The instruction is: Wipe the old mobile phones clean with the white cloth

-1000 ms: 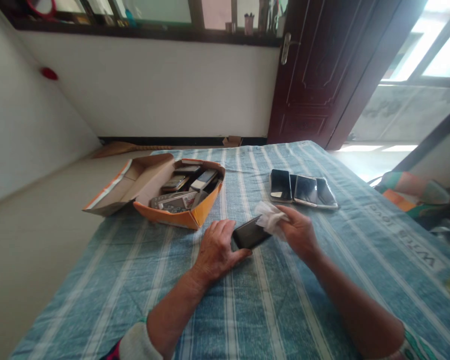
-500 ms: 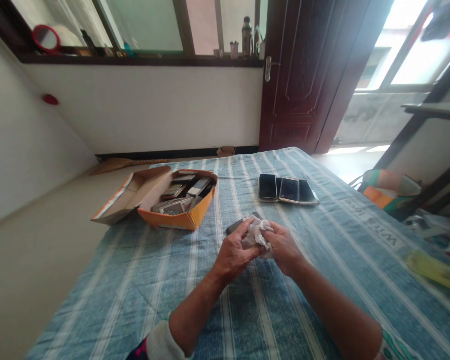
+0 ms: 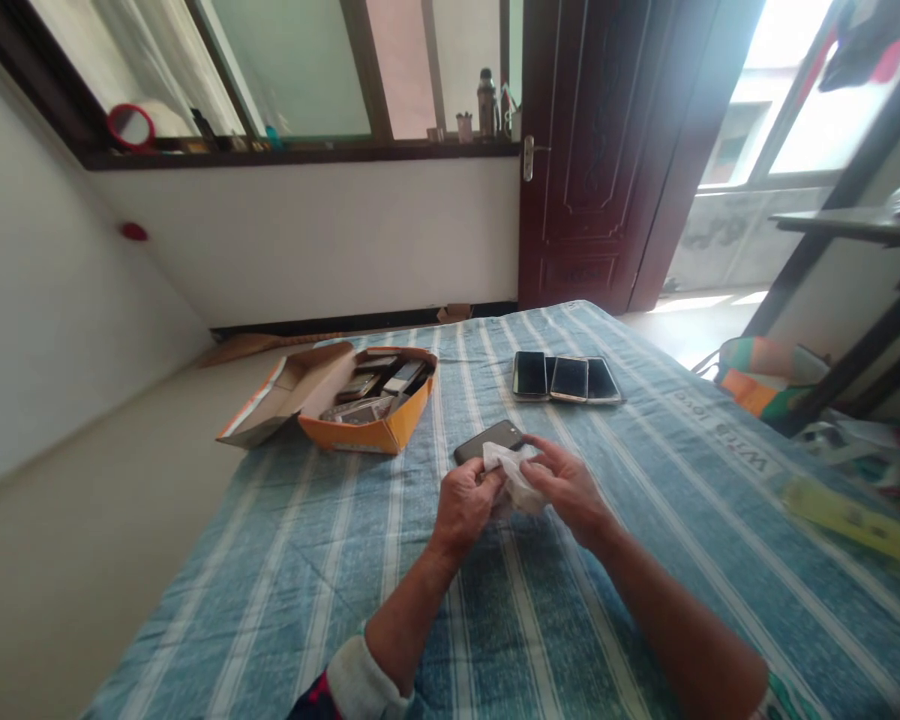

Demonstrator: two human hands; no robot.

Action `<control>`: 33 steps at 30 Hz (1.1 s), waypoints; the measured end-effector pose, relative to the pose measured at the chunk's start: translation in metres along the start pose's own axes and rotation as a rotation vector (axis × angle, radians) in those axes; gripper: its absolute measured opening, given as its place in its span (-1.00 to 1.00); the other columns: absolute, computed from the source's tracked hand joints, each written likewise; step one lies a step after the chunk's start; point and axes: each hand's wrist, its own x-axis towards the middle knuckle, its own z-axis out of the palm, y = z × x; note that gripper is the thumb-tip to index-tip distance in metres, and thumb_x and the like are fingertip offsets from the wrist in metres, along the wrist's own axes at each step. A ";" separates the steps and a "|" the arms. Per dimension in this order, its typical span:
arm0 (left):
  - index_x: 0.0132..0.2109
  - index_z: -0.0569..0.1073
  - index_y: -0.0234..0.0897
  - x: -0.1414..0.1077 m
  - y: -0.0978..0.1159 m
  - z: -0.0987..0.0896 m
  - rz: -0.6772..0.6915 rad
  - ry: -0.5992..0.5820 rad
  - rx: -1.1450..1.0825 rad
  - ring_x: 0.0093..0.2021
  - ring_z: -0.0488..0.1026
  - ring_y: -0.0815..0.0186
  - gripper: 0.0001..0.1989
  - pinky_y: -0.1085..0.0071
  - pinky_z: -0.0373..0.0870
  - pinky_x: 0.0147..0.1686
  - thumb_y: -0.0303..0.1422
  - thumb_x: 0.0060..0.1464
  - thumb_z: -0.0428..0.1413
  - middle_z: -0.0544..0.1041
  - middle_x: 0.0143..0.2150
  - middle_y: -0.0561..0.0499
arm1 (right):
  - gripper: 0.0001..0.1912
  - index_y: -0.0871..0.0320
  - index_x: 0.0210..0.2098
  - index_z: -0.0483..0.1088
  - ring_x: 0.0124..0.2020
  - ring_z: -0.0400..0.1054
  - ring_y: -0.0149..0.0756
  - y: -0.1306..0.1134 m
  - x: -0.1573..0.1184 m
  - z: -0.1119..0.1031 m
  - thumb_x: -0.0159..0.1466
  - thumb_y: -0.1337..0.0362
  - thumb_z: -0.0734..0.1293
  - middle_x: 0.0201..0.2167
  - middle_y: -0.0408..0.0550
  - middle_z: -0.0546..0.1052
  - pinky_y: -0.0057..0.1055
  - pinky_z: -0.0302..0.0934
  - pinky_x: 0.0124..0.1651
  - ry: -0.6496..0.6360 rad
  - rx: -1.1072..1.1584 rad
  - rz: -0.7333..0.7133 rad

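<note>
Between my two hands is a crumpled white tissue (image 3: 521,484). My left hand (image 3: 461,507) pinches its left side, fingers closed. On its right side, my right hand (image 3: 572,492) has its fingers closed on the tissue too, the index finger stretched toward the phone. Just beyond the tissue lies a dark smartphone (image 3: 487,440) on the striped cloth (image 3: 345,560), its near edge partly hidden by the tissue and fingers. Farther off to the right, several phones (image 3: 570,379) lie side by side, partly overlapping.
An open orange cardboard box (image 3: 375,435) holding several phones stands on the left of the cloth, its lid (image 3: 270,400) folded out leftward. Bags (image 3: 772,375) and a yellow item (image 3: 855,520) lie beyond the right edge. A brown door (image 3: 592,170) stands behind.
My hands have shifted slightly apart and the tissue is spread out more between them. More of the dark smartphone shows. The camera view has tilted and turned a little.
</note>
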 end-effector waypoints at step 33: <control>-0.22 0.49 -0.34 0.002 -0.010 -0.005 -0.136 0.142 -0.426 -0.62 0.28 0.48 -0.53 0.55 0.17 -0.63 -0.04 -0.15 0.27 0.46 -0.55 0.12 | -0.58 0.20 -0.28 0.53 -0.51 0.41 -0.32 0.006 0.013 -0.011 -0.17 0.31 0.57 -0.45 -0.07 0.60 -0.42 0.27 -0.46 0.163 0.407 0.217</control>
